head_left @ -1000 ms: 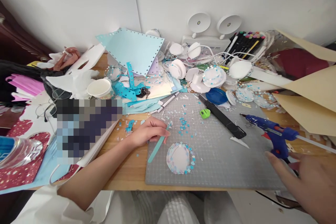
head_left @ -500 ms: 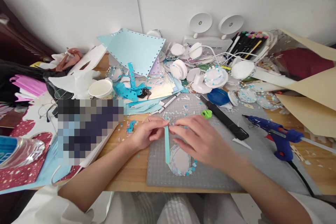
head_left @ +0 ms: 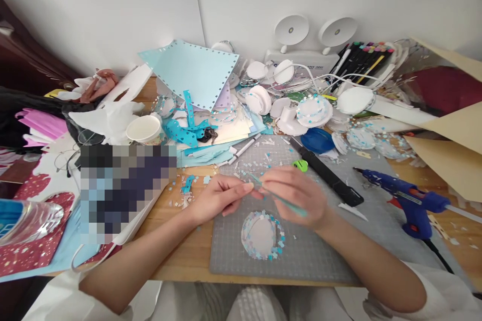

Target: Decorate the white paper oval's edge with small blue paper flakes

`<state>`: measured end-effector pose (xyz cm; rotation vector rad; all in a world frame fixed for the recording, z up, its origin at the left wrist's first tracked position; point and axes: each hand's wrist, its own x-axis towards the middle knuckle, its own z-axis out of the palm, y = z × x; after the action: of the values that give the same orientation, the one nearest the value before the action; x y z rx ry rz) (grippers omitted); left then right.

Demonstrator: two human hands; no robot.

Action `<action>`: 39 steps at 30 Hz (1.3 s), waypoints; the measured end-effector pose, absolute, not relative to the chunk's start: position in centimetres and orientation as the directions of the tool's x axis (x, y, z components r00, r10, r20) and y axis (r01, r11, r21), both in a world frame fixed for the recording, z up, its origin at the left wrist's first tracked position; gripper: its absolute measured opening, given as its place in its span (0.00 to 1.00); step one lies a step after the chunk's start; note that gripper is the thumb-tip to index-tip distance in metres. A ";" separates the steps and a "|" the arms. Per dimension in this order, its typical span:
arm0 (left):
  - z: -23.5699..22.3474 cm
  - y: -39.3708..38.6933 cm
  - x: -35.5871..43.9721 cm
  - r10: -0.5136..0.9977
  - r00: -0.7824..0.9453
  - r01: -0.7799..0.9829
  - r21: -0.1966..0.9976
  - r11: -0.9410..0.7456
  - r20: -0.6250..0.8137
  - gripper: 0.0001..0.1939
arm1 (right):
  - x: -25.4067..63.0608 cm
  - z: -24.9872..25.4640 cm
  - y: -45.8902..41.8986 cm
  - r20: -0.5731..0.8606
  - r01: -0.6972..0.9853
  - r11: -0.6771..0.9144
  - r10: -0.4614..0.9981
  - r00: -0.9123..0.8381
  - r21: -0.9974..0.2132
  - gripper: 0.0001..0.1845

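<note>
My left hand point(head_left: 222, 195) and my right hand point(head_left: 295, 193) meet over the grey cutting mat point(head_left: 301, 256), both pinching a thin teal paper strip point(head_left: 280, 198) that slants down to the right between them. Just below the hands lies a white paper disc point(head_left: 261, 234) rimmed with small blue and white bits. Loose blue paper bits are scattered on the mat above the hands.
A blue glue gun point(head_left: 404, 195) lies at the right of the mat, with a black utility knife point(head_left: 327, 175) and a small green item point(head_left: 301, 165) nearby. A paper cup point(head_left: 143, 129), blue card sheets point(head_left: 192, 72), white discs point(head_left: 314, 110) and markers point(head_left: 363, 57) crowd the back. A plastic bottle point(head_left: 28, 218) lies at the left.
My right hand left the glue gun and came across to the strip. The strip turned from upright in my left hand to slanting between both hands.
</note>
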<state>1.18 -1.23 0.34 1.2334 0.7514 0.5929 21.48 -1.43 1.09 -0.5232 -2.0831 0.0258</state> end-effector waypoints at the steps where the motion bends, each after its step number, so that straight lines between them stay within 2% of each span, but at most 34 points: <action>1: 0.6 -1.1 0.9 0.742 0.641 0.036 0.973 0.226 -0.196 0.23 | 21.7 0.9 -1.4 0.801 0.350 0.868 0.473 -0.366 -0.353 0.11; 4: 1.3 -0.6 0.0 0.606 0.746 0.173 0.959 0.224 -0.276 0.22 | 22.2 0.7 -1.4 0.702 0.256 0.698 0.706 -0.094 -0.668 0.09; 6: 1.5 -0.5 -0.3 0.499 0.806 0.263 0.948 0.178 -0.318 0.20 | 22.3 0.6 -1.4 0.620 0.176 0.609 0.784 0.011 -0.773 0.06; 8: 1.6 -0.7 -0.3 0.462 0.826 0.304 0.946 0.116 -0.322 0.16 | 22.3 0.6 -1.3 0.570 0.123 0.561 0.819 0.062 -0.819 0.04; 14: 0.7 -1.7 0.8 0.494 0.821 0.337 0.941 -0.015 -0.287 0.12 | 22.1 0.6 -1.4 0.495 0.048 0.493 0.867 0.055 -0.869 0.06; 21: 0.2 -1.0 0.9 0.456 0.838 0.264 0.953 0.145 -0.302 0.13 | 21.9 0.7 -1.9 0.357 -0.093 0.349 0.929 -0.096 -0.933 0.05; 28: -0.3 -0.1 0.7 0.441 0.864 0.153 0.962 0.226 -0.242 0.11 | 21.7 0.9 -2.4 0.260 -0.150 0.222 0.912 -0.319 -0.963 0.06; 39: -0.3 0.1 0.5 0.449 0.853 0.172 0.956 0.239 -0.266 0.13 | 21.7 0.5 -2.7 0.193 -0.148 0.147 0.905 -0.379 -0.978 0.04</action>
<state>0.54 0.12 -0.33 1.3349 0.5580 0.2038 21.71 -2.73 0.54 -0.7745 -1.4810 1.4088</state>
